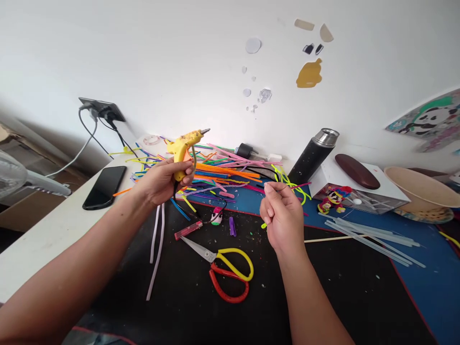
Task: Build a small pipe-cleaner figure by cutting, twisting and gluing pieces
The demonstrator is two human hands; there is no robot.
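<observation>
My left hand (pixel 163 181) is closed around the handle of a yellow glue gun (pixel 184 143), whose metal nozzle points to the right. My right hand (pixel 282 215) pinches a thin pink pipe cleaner (pixel 300 186) between thumb and fingers; a yellow-green piece hangs below the palm. Behind both hands lies a heap of coloured pipe cleaners (pixel 219 170). Scissors with yellow and red handles (pixel 224 268) lie on the black mat (pixel 187 297) between my forearms. A small pink and white figure (pixel 216 216) sits just above the scissors.
A black phone (pixel 105 187) lies at left on the white table, below a wall socket with cables (pixel 100 111). A black flask (pixel 312 155), a white box (pixel 359 191) with a brown case, clear glue sticks (pixel 373 238) and a bowl (pixel 420 189) stand at right.
</observation>
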